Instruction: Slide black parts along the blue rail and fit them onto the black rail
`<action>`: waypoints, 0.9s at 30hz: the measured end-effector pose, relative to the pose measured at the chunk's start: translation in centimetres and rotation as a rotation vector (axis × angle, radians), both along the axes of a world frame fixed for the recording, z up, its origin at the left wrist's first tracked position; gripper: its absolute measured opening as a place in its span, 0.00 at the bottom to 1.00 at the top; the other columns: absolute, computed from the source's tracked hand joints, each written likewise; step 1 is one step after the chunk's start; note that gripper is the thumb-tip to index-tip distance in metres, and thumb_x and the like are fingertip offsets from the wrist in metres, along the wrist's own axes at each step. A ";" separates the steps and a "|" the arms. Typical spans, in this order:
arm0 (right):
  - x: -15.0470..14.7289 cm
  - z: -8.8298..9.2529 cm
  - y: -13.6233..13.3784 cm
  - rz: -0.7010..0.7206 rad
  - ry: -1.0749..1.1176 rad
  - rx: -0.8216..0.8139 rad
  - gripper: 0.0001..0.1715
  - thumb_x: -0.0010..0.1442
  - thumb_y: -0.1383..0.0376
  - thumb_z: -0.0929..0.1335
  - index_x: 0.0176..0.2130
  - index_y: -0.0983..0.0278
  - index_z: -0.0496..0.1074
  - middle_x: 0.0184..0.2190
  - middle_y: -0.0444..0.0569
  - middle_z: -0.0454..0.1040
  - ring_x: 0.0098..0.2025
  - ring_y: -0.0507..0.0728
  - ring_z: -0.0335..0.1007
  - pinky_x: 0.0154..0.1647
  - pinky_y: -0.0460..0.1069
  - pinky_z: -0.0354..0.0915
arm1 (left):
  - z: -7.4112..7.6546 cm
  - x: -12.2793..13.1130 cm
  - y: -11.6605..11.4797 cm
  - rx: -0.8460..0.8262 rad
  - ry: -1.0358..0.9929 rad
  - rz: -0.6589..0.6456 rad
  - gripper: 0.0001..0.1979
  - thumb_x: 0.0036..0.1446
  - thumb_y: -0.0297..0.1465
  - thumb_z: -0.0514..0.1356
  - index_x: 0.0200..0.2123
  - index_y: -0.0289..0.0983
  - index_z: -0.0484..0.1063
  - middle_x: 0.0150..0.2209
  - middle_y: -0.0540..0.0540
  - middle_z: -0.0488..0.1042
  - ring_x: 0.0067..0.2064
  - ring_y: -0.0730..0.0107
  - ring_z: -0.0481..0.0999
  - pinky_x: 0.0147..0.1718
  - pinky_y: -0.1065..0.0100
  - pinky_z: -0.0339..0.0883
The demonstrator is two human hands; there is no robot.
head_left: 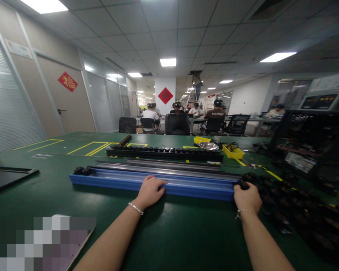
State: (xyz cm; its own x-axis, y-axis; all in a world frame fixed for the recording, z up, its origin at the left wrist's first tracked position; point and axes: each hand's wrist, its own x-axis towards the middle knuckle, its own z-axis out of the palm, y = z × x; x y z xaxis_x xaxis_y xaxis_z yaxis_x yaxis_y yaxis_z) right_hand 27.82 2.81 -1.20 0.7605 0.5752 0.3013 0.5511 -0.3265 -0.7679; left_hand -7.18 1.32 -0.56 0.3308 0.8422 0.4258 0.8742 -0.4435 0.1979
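A long blue channel-shaped tray (186, 189) lies crosswise on the green table, with a clear or shiny strip along its inside. Over its front wall, near the middle, my left hand (151, 191) is closed, thumb outside and fingers on the rim. At the tray's right end my right hand (248, 197) pinches a small black part (243, 184); its lower side is hidden. Similar black parts (82, 171) sit inside the left end of the tray. Just behind the tray lie long dark metal rails (158, 167).
A black rack of round parts (164, 153) stands farther back, beside a metal dish (209, 146) and a yellow bin (233, 152). Many black parts (307, 210) are heaped at right, near an open computer case (296, 143). A black panel (11, 177) lies left. People sit beyond.
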 end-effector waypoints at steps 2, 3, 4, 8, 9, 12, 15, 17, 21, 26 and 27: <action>0.0 0.0 0.0 0.000 0.003 -0.001 0.27 0.48 0.58 0.64 0.46 0.67 0.70 0.38 0.58 0.73 0.38 0.64 0.69 0.42 0.56 0.64 | -0.1 0.0 0.1 -0.001 -0.001 -0.002 0.12 0.55 0.33 0.54 0.42 0.46 0.72 0.43 0.52 0.77 0.45 0.66 0.72 0.53 0.57 0.51; 0.0 0.1 0.0 0.000 0.004 -0.003 0.27 0.48 0.58 0.64 0.47 0.67 0.70 0.38 0.58 0.73 0.39 0.64 0.69 0.42 0.56 0.64 | -0.1 0.0 0.1 0.000 0.000 -0.003 0.12 0.55 0.32 0.54 0.42 0.46 0.72 0.43 0.52 0.77 0.45 0.66 0.72 0.53 0.57 0.51; 0.1 0.1 0.0 -0.001 0.005 -0.006 0.27 0.48 0.58 0.64 0.47 0.67 0.70 0.38 0.58 0.73 0.39 0.64 0.69 0.43 0.56 0.64 | -0.1 -0.1 0.1 0.001 0.000 -0.004 0.12 0.55 0.32 0.55 0.42 0.46 0.72 0.43 0.52 0.77 0.45 0.66 0.72 0.53 0.57 0.52; 0.1 0.2 0.0 -0.002 0.013 -0.030 0.28 0.49 0.58 0.64 0.48 0.68 0.69 0.40 0.59 0.73 0.40 0.65 0.69 0.44 0.56 0.64 | -0.1 -0.1 0.1 -0.002 -0.008 -0.004 0.12 0.55 0.32 0.54 0.42 0.46 0.72 0.43 0.52 0.77 0.45 0.66 0.72 0.53 0.57 0.51; 0.1 0.2 0.0 -0.003 0.012 -0.032 0.28 0.49 0.58 0.64 0.48 0.68 0.69 0.40 0.59 0.73 0.41 0.65 0.69 0.44 0.56 0.64 | -0.1 -0.1 0.1 -0.003 -0.010 -0.003 0.12 0.55 0.32 0.54 0.42 0.46 0.72 0.43 0.52 0.77 0.45 0.66 0.72 0.53 0.57 0.51; 0.2 0.3 -0.1 -0.008 0.008 -0.031 0.28 0.49 0.58 0.64 0.48 0.68 0.69 0.41 0.60 0.73 0.41 0.65 0.69 0.44 0.57 0.64 | 0.0 0.0 0.0 -0.004 -0.015 -0.005 0.12 0.55 0.33 0.54 0.42 0.45 0.72 0.43 0.52 0.77 0.45 0.66 0.72 0.53 0.57 0.51; 0.2 0.4 -0.1 -0.013 0.025 -0.044 0.28 0.49 0.58 0.64 0.49 0.68 0.69 0.41 0.60 0.73 0.41 0.65 0.69 0.45 0.57 0.64 | 0.1 0.0 0.0 0.001 -0.016 -0.009 0.12 0.55 0.33 0.54 0.42 0.45 0.72 0.43 0.52 0.77 0.44 0.66 0.72 0.53 0.57 0.51; 0.2 0.4 -0.1 -0.019 0.034 -0.054 0.29 0.49 0.58 0.64 0.49 0.68 0.69 0.41 0.60 0.73 0.41 0.65 0.69 0.45 0.57 0.63 | 0.1 0.0 0.0 0.001 -0.014 -0.011 0.12 0.55 0.33 0.54 0.42 0.45 0.72 0.43 0.52 0.77 0.45 0.65 0.72 0.53 0.56 0.51; 0.4 0.2 0.0 -0.023 0.015 -0.032 0.28 0.49 0.58 0.64 0.48 0.68 0.70 0.39 0.60 0.73 0.40 0.65 0.69 0.44 0.57 0.63 | 0.1 0.0 0.0 -0.001 -0.011 -0.010 0.12 0.55 0.33 0.54 0.42 0.45 0.72 0.43 0.52 0.77 0.44 0.65 0.72 0.53 0.57 0.51; 0.7 -0.2 0.1 -0.021 0.002 0.002 0.27 0.48 0.57 0.64 0.45 0.68 0.71 0.37 0.59 0.74 0.38 0.64 0.69 0.43 0.56 0.64 | 0.1 0.1 -0.1 -0.002 -0.012 -0.007 0.12 0.55 0.32 0.54 0.42 0.45 0.73 0.43 0.52 0.77 0.44 0.66 0.72 0.53 0.58 0.52; 0.8 -0.1 0.1 -0.018 0.004 0.001 0.26 0.48 0.57 0.64 0.45 0.68 0.71 0.37 0.60 0.74 0.38 0.64 0.70 0.43 0.57 0.64 | 0.1 0.1 -0.1 -0.001 -0.013 -0.006 0.12 0.55 0.32 0.54 0.42 0.45 0.73 0.43 0.52 0.77 0.44 0.66 0.72 0.53 0.58 0.51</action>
